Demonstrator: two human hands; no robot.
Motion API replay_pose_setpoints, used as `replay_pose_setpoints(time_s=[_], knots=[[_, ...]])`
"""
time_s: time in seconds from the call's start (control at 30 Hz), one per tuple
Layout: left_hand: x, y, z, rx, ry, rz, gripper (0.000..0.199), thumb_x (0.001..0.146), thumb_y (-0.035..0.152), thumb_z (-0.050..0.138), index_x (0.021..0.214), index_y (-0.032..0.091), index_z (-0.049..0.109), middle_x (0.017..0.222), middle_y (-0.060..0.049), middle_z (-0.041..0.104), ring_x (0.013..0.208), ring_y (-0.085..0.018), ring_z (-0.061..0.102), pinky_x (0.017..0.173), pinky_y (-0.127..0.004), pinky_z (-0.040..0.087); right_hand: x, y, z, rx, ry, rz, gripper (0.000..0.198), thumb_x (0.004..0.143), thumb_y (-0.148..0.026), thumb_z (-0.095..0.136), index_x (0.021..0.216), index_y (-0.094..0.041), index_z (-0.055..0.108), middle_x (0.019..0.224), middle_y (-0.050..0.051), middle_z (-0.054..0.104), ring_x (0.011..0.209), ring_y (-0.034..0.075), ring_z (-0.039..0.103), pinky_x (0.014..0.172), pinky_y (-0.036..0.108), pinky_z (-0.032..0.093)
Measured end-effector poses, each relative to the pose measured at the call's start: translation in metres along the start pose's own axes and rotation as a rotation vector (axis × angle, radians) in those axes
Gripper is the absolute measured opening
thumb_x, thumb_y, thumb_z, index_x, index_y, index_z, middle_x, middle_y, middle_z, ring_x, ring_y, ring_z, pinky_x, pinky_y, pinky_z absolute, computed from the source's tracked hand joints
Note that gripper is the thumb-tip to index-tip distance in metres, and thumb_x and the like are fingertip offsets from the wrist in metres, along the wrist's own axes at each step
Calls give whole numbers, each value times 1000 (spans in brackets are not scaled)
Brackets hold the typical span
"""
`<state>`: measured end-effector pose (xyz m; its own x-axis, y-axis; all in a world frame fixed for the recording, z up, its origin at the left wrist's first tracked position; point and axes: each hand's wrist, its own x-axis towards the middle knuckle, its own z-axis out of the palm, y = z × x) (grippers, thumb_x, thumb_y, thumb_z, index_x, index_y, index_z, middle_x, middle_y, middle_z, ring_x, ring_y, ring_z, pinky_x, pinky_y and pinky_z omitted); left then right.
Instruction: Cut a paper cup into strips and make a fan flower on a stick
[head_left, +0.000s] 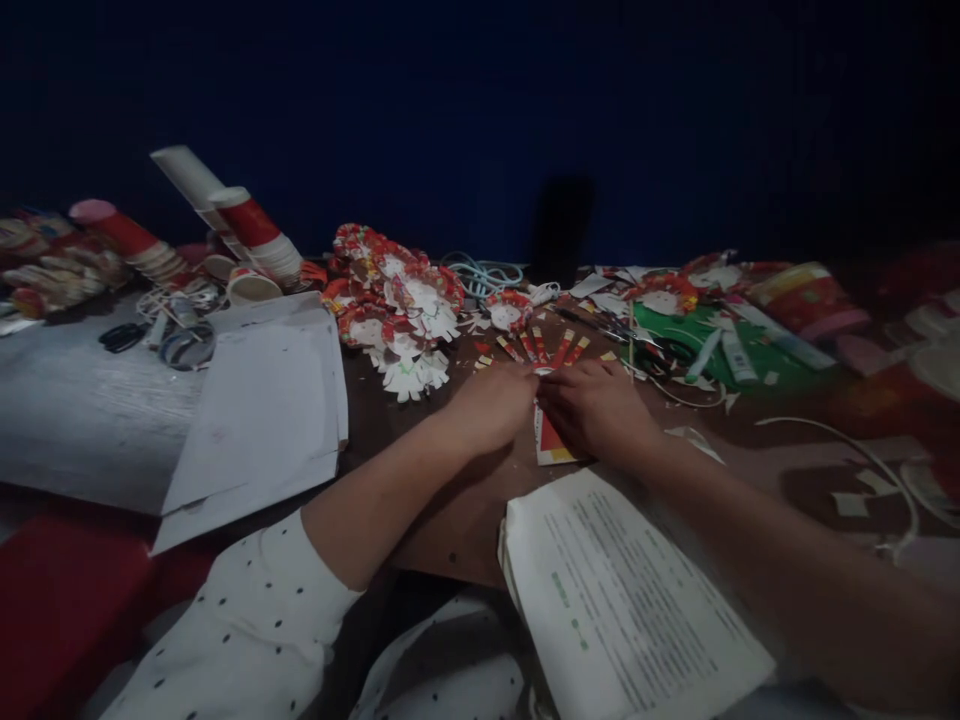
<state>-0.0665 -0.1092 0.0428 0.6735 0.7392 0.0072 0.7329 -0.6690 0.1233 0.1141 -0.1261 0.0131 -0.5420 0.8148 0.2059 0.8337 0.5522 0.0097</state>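
My left hand and my right hand meet at the middle of the dark table, both pressing on a cut paper cup that lies flat, red, white and yellow. Its cut strips fan out just beyond my fingers. Left of the hands lies a heap of flattened cup flowers with white petals and red rims. Whether my fingers pinch the paper or only press it down is hidden.
Stacks of red paper cups lie at the back left, above white sheets and black scissors. A printed booklet rests near my right forearm. Green paper, markers and scraps clutter the right side.
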Motion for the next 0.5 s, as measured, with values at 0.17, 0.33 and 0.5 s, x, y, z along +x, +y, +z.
replay_pose_setpoints(time_s=[0.17,0.33,0.5], knots=[[-2,8,12,14,-20,-18,30,86,8,41,108,10,61,111,-14,66,105,-22,61,94,-32,46,0,-1,-2,41,23,-1,28,92,-30,45,101,-21,70,102,8,71,93,23,59,84,39,29],[-2,8,15,60,34,14,29,90,14,41,109,11,62,112,-14,65,108,-23,58,98,-35,42,-4,13,-4,176,145,-36,23,91,-30,49,89,-23,72,94,4,74,90,20,64,98,40,29],[0,14,14,178,0,36,28,89,15,44,107,9,64,107,-16,66,108,-28,58,104,-45,36,-7,37,-13,286,578,257,22,88,-29,53,86,-20,72,92,6,75,89,20,67,90,36,43]])
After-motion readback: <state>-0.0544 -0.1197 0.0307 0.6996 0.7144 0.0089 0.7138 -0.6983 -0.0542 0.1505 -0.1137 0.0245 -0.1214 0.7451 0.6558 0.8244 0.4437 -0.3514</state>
